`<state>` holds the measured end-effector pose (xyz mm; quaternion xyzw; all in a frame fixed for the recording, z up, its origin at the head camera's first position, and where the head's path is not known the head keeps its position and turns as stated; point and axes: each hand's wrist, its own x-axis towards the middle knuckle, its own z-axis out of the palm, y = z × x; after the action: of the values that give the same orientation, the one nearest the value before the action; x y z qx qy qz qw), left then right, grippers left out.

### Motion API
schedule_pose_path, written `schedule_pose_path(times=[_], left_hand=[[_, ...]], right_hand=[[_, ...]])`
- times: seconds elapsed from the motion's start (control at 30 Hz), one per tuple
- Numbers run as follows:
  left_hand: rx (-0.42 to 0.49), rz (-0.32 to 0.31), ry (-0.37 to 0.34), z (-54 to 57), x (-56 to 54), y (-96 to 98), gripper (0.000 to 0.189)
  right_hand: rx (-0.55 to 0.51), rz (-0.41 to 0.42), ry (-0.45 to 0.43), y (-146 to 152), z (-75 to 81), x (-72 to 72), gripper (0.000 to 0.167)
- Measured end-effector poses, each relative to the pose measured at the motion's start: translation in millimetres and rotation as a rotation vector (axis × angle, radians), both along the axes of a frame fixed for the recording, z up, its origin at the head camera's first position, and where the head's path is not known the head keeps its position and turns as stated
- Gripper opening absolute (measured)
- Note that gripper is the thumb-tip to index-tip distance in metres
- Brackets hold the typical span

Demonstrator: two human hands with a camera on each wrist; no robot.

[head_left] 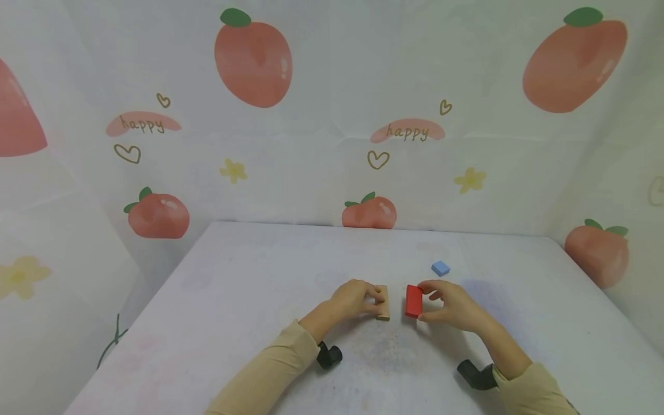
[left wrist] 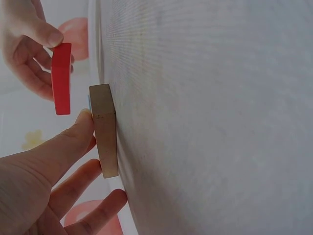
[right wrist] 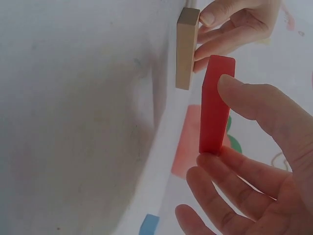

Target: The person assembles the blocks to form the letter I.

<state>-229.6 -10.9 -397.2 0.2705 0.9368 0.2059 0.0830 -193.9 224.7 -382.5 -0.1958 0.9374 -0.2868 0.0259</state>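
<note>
My left hand [head_left: 354, 298] pinches a tan wooden block [head_left: 384, 310] by its left side, close over the table. In the left wrist view the thumb lies near one corner of that wooden block [left wrist: 105, 142], with fingers along the same side. To the right of it, my right hand [head_left: 456, 305] holds a red rectangular block [head_left: 414, 301] between thumb and fingertips. The right wrist view shows the red block [right wrist: 215, 110] raised off the table, the thumb on its near end and fingertips at the other. A gap separates the two blocks.
A small blue block [head_left: 440, 268] lies on the white table [head_left: 280, 259], beyond the right hand. Black wrist devices [head_left: 329, 356] sit under both forearms. Behind the table hangs a white cloth [head_left: 311, 115] printed with fruit.
</note>
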Motion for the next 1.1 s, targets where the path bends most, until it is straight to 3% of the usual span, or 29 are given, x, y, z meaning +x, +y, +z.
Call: schedule_pose_path(times=[1.1], left_hand=[[0.013,-0.025,0.025,-2.6,-0.3,-0.5,0.03]], right_hand=[[-0.005,0.057,-0.003,-9.0,1.6,4.2,0.057]])
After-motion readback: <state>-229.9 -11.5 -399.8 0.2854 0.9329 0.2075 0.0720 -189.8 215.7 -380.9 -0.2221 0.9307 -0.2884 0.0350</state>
